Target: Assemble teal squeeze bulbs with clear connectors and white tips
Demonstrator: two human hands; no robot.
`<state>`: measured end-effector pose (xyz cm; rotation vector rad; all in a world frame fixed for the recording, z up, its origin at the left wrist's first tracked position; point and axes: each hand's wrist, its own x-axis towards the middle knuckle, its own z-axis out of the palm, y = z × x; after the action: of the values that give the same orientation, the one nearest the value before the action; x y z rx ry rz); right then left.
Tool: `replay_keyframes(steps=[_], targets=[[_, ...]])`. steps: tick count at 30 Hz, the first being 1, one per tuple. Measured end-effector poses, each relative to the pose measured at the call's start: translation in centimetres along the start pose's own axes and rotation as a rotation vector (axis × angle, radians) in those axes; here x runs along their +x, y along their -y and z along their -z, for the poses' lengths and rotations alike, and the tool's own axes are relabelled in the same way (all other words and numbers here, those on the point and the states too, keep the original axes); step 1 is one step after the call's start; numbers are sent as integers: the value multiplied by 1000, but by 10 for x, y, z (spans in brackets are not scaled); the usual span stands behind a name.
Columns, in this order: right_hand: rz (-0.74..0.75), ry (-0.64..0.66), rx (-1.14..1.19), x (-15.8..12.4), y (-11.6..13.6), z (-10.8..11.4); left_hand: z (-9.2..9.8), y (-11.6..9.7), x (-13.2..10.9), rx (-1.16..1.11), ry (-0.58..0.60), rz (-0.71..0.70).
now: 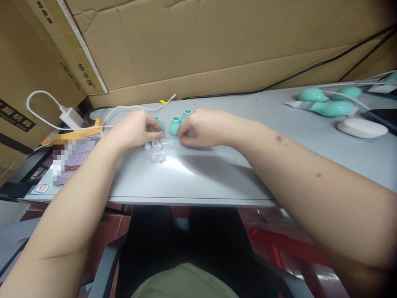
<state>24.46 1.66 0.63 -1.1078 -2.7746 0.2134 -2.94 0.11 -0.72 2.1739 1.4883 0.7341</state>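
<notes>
Clear plastic pieces [159,156] are laid on the grey table [217,186] between the hands, nearer than the teal bulbs [175,126]. The left hand [138,127] and right hand [203,128] are curled, thumbs towards fingertips — whether anything is pinched cannot be told. The pieces, probably light, stiff and slick, are best gripped by their tube walls — the bulbs, likely softer, round the belly.

You have smooth, rubbery-looking bulbs [175,127], glossy clear-plastic pieces [159,156], a smooth tabletop [214,182] (it throws back a bright glare), and matt, creased cardboard [201,45] facing you.
</notes>
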Motion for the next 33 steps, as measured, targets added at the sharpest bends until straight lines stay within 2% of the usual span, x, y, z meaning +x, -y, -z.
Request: replay_keyframes(steps=[4,8,12,16,18,20,24,29,33], targets=[[-6,14,-64,0,-1,-1,1,-4,-2,-4,-11,-22],[15,-47,19,1,-5,0,2,-9,-4,-66,-77,-19],[70,-255,353,2,-7,1,3,-18,-8,-159,-168,-122],[82,-378,793,7,-4,-3,2,-25,-12,-216,-109,-290],[95,-395,942,10,-3,-7,1,-25,-12,-211,-117,-297],[109,-407,1048,12,-3,-11,0,-23,-11,-212,-172,-263],[95,-403,1161,12,-3,-12,-1,-22,-11,-333,-240,-220],[105,-391,1257,14,-7,-13,-4,-28,-7,-538,-209,-168],[138,-376,1331,18,-11,-19,-8,-22,-1,-629,-157,-224]])
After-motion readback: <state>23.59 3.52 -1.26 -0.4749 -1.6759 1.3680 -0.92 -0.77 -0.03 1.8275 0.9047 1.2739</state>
